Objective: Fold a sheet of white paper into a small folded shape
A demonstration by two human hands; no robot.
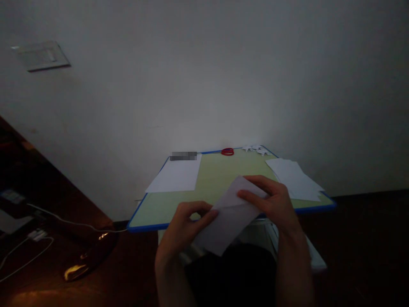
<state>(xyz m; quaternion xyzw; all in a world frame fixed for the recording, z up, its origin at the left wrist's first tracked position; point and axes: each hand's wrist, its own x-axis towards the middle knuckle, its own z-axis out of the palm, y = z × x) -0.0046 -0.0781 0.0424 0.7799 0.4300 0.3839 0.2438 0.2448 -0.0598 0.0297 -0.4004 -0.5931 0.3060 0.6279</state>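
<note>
My left hand (183, 226) and right hand (277, 200) pinch the paper (228, 219). Its long side seems to slant right, toward the table (217, 179).

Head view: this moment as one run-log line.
left grip: on paper | right grip: on paper | paper: near edge of table | red scissors: far edge | white pieces: far right corner

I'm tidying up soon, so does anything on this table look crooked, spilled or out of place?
Only the white sheets at the right of the table look askew: their edges don't line up, and they overlap its blue rim. I see no spill.
</note>
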